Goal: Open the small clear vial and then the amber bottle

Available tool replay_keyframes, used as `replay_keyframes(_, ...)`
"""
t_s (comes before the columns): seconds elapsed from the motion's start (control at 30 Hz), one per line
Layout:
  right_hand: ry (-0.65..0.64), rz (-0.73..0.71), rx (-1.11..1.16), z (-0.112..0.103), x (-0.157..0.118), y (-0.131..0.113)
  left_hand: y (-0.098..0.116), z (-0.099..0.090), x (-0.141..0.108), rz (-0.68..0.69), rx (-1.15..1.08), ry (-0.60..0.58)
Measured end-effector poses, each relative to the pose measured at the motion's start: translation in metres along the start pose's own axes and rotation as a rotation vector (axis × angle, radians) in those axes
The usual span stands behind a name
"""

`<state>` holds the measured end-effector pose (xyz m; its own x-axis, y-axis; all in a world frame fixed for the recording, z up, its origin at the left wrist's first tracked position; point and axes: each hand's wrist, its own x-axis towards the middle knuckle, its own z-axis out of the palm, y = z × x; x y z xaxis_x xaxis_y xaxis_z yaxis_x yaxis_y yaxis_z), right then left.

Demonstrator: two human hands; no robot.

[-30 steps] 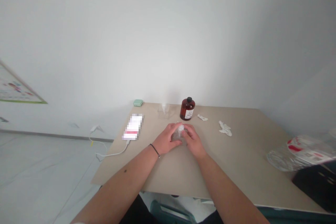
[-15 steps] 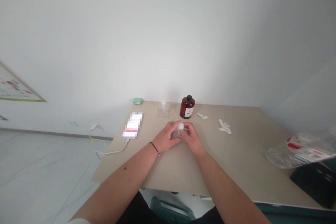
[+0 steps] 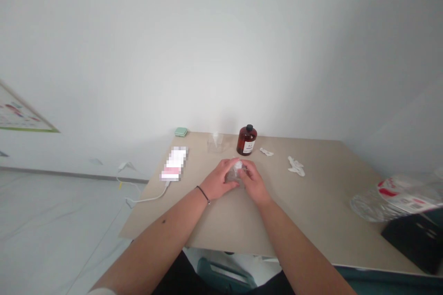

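Note:
Both my hands meet around a small see-through container on the table, which has a white piece at its top. My left hand is curved around the container's left side, fingers behind it and thumb in front. From the right, my right hand grips it, with thumb and fingers close to the white piece. My fingers partly hide the container, so its exact kind is unclear. Just behind stands a brown bottle with a black cap and a white label. A clear square container with a white tip sits left of that bottle.
Two crumpled white pieces lie on the table to the right. On the left are a phone with a white cable and a green case. A large clear plastic bottle lies at the right above a black object.
Both hands keep their places around the see-through container. My right thumb and fingertips have shifted very slightly by the white piece.

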<state>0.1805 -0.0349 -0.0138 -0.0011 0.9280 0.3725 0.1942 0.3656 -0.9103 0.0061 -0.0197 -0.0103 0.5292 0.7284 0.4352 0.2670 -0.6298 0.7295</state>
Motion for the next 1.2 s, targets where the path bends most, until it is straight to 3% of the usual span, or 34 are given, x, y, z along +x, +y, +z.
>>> replay_keyframes(0.23,0.006,0.04,0.018,0.0002,0.0004,0.0012,0.0009,-0.0003,0.0,-0.01,-0.021,-0.001)
replay_keyframes(0.4,-0.002,-0.015,-0.004,-0.0012,0.0004,-0.0016,0.001,-0.0003,-0.0002,-0.014,-0.023,-0.002)
replay_keyframes(0.53,-0.009,0.042,0.015,-0.0012,0.0001,-0.0012,0.0003,0.0,-0.0001,-0.019,-0.017,-0.002)
replay_keyframes(0.7,0.008,-0.014,0.008,0.0,0.0006,0.0021,-0.0002,0.0002,0.0,0.004,-0.012,0.006)
replay_keyframes(0.83,0.004,0.058,0.004,0.0009,0.0002,0.0032,0.0003,0.0002,0.0,0.005,-0.016,0.003)
replay_keyframes(1.0,-0.001,-0.011,-0.005,-0.0006,0.0003,0.0019,-0.0005,0.0003,-0.0004,-0.01,-0.008,0.005)
replay_keyframes(1.2,0.01,0.064,0.018,0.0003,0.001,0.0031,-0.0004,0.0002,-0.0003,-0.016,-0.006,-0.002)
